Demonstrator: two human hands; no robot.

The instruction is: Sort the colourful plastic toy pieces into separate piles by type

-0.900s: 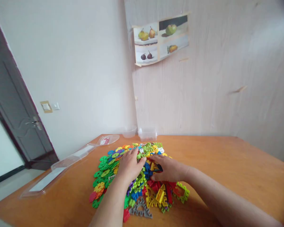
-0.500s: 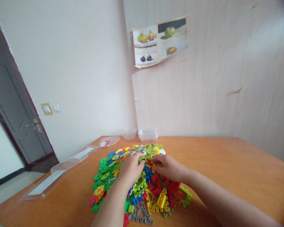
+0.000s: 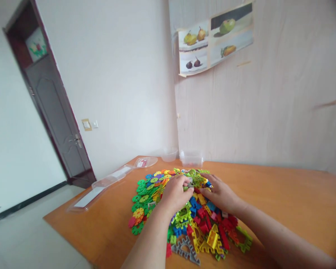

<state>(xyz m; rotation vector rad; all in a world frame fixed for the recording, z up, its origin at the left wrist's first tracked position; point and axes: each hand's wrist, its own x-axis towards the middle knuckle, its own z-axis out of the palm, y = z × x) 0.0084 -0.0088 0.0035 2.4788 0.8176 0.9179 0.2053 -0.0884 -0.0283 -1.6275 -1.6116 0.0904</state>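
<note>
My left hand is at the middle of a heap of plastic building toys. Its thumb and forefinger are closed around a small grey block. On the right side of the heap, my right hand rests with its fingers apart, touching pieces near a lime-green lattice piece. Green flower-shaped discs lie left of the hands. Nearer to me are red blocks, a yellow toothed piece and a grey toothed triangle. My left hand and forearm hide part of the heap.
The heap lies on an orange-brown table. Clear plastic containers and a round tub stand at its back edge by the wall. Transparent lids lie along the left edge. A grey door is beyond.
The view has turned left, shifting everything rightward in the picture. My right hand's fingers have spread over the pieces, while my left hand stays over the heap's middle.
</note>
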